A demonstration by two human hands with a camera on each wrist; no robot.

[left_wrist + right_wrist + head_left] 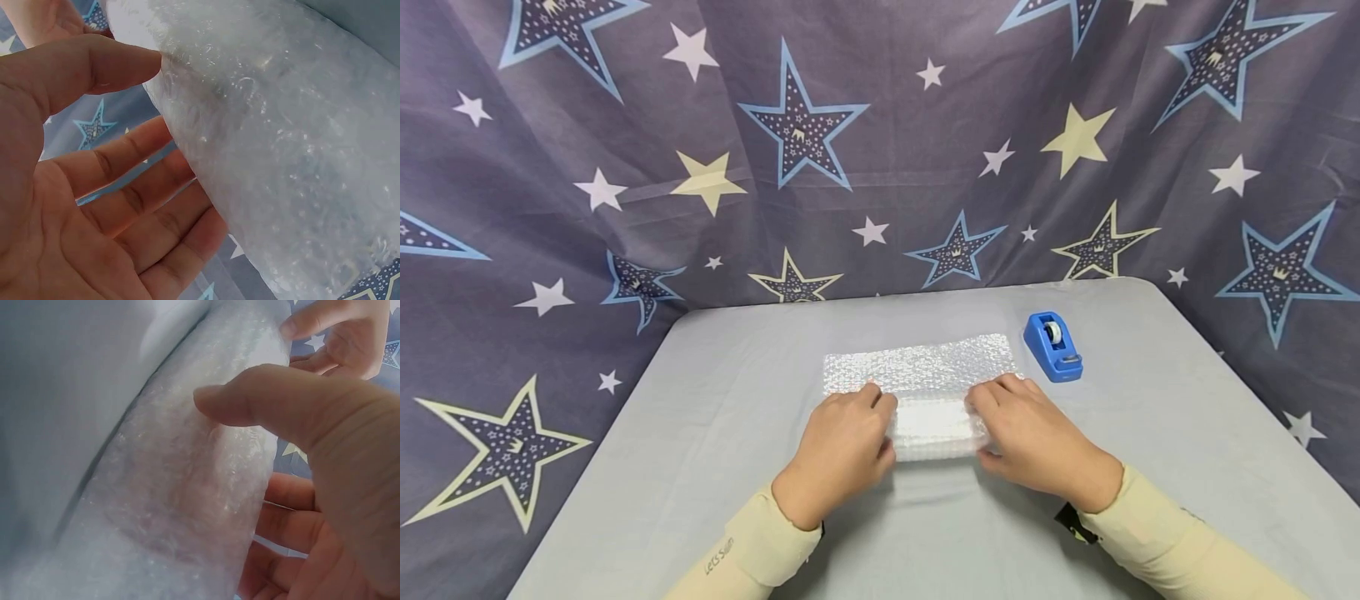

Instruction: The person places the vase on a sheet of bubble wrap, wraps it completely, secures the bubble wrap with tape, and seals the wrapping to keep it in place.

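A sheet of clear bubble wrap (pixel 917 367) lies in the middle of the table, its far part flat and its near part folded over into a roll. Something pale shows through the fold; what it is I cannot tell. My left hand (pixel 846 433) grips the left end of the roll, thumb on the near side and fingers over the top. At the right end, my right hand (pixel 1030 425) holds it the same way. Both wrist views show a thumb pressing the bubble wrap (pixel 269 137), with the other fingers along its edge.
To the right, beyond the right hand, stands a blue tape dispenser (pixel 1052 346) with a roll of tape in it. A grey cloth covers the table (pixel 722 400). Behind it hangs a dark curtain (pixel 880 108) with stars.
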